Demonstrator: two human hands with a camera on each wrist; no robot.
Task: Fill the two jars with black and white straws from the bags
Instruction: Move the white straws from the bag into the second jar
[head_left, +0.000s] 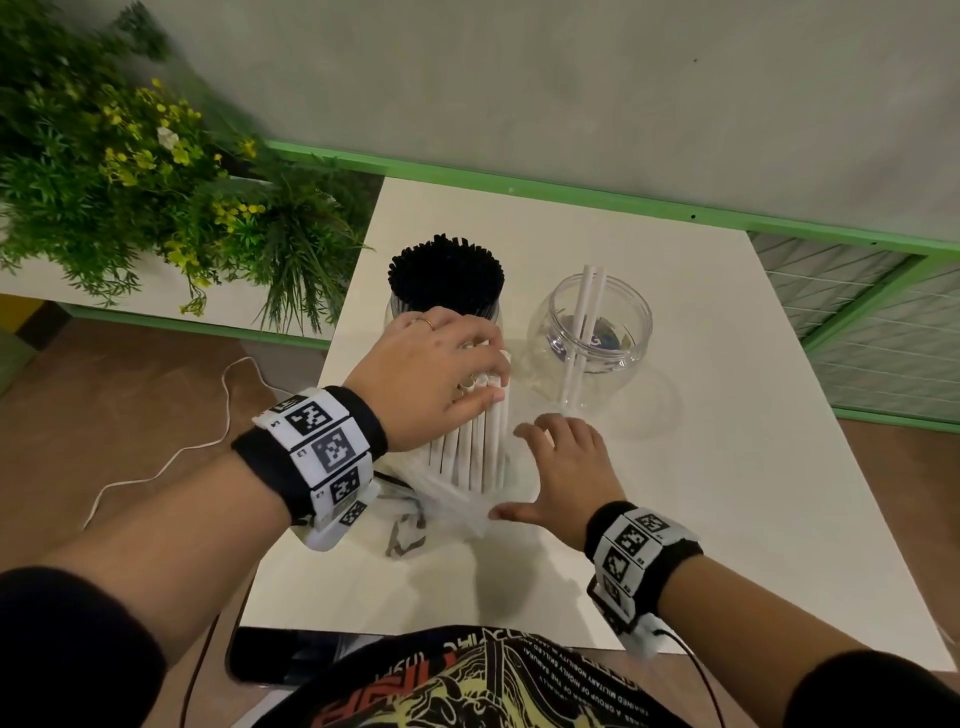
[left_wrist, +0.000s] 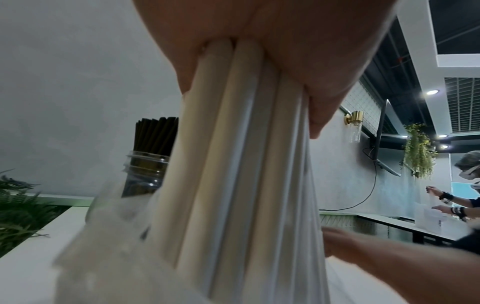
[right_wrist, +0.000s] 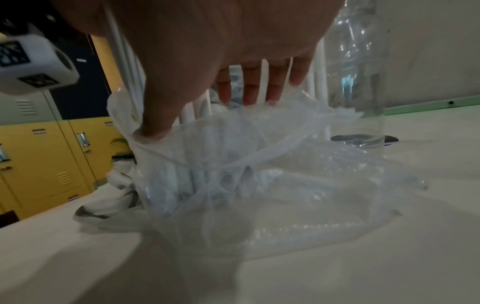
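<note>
My left hand (head_left: 441, 364) grips the top of an upright bundle of white straws (head_left: 472, 447), seen close in the left wrist view as white straws (left_wrist: 233, 164). The bundle's lower end stands in a crumpled clear plastic bag (head_left: 447, 504) on the table. My right hand (head_left: 566, 473) is spread, fingers straight, pressing the clear bag (right_wrist: 246, 164) down beside the bundle. Behind my left hand, a clear jar is packed with black straws (head_left: 447, 275). To its right, a second clear jar (head_left: 589, 332) holds two white straws (head_left: 584, 322).
The white table (head_left: 701, 467) ends at a green-framed wall ledge (head_left: 571, 192). Potted greenery (head_left: 130, 171) stands off the left side. A dark phone (head_left: 280, 654) lies at the near edge, and a white cable (head_left: 171, 457) trails on the floor. Another person works at a far table (left_wrist: 451, 205).
</note>
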